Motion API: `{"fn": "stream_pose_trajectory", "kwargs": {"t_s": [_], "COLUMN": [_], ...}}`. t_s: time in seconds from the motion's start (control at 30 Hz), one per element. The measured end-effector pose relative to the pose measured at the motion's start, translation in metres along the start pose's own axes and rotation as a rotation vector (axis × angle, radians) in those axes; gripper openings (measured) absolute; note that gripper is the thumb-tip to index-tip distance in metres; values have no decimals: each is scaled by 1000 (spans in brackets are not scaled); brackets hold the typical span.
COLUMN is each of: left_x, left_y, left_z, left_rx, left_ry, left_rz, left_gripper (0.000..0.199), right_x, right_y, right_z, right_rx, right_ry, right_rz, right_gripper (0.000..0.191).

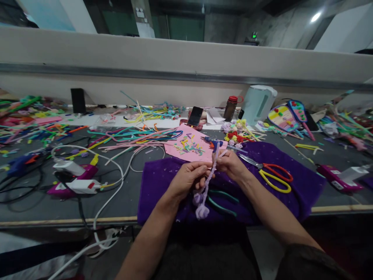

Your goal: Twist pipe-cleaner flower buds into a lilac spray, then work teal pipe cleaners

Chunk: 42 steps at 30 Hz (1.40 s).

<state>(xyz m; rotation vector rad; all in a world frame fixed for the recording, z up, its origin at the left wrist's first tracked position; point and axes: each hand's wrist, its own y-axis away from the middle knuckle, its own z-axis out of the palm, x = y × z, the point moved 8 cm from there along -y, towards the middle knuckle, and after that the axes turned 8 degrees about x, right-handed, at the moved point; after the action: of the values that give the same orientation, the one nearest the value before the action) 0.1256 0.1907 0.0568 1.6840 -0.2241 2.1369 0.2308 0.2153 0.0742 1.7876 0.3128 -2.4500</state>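
Note:
A lilac pipe-cleaner stem (210, 177), twisted along its length, hangs between my hands with fluffy curled lilac balls (202, 212) at its lower end. My left hand (189, 177) is closed in a pinch by the middle of the stem. The fingers of my right hand (231, 165) pinch its upper end, where loose strands stick up. Under the hands lies a purple cloth (157, 190). Teal-handled pliers (224, 204) rest on it just right of the lilac balls. Scissors (275, 177) with red and yellow handles lie beside my right forearm.
Behind the hands, a pink sheet (175, 149) carries short colored snippets and a blue glue gun (215, 143). Bundled pipe cleaners (140, 136) lie left of it. A phone (195, 116), bottle (230, 109) and kettle (256, 105) stand behind. White cables (116, 190) cross the left side.

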Motion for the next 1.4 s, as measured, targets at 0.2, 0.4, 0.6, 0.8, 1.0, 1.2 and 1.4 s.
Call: {"fn": "stream_pose_trajectory", "kwargs": {"t_s": [0.2, 0.4, 0.6, 0.8, 1.0, 1.2, 1.4], "left_x": [37, 47, 51, 64, 55, 37, 33], "left_y": [12, 25, -1, -33, -43, -43, -43], "left_z": [-8, 10, -17, -26, -28, -23, -24], "left_rx": [264, 196, 418, 308, 178, 142, 135], "left_ry": [-364, -546, -252, -76, -183, -241, -194], "left_rz": [487, 790, 543, 291, 196, 198, 184], "left_gripper": [46, 22, 23, 37, 35, 32, 34], "right_x": [3, 20, 32, 24, -11, -6, 6], "right_y": [-3, -4, -7, -10, -11, -3, -3], "right_z": [0, 7, 4, -13, -42, -6, 0], "right_rx": [23, 46, 109, 202, 395, 135, 111], "right_ry": [-129, -217, -327, -237, 102, 389, 463], "right_rz": [51, 167, 261, 227, -72, -115, -84], "right_gripper": [24, 22, 19, 37, 33, 19, 16]}}
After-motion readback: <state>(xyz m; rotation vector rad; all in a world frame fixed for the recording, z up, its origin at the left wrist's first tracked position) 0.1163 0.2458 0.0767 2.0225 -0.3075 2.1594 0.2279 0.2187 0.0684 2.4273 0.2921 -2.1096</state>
